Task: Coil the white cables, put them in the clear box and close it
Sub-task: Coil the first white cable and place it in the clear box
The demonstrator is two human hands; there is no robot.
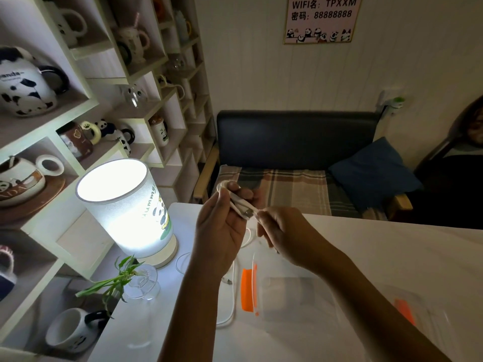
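White cable (pixel 239 203), bunched into loops, sits pinched in the left hand (pixel 222 226) while right-hand (pixel 281 231) fingertips nip its plug end, raised above the open clear box (pixel 295 304) on the desk (pixel 392 257) for tidy coiling.

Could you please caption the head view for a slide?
Both hands coil a white cable above the open clear box.

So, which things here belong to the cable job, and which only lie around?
For the job: left hand, right hand, coiled white cable, loose white cable, clear box, lid.
Lying about: lamp, plant vase, mug.
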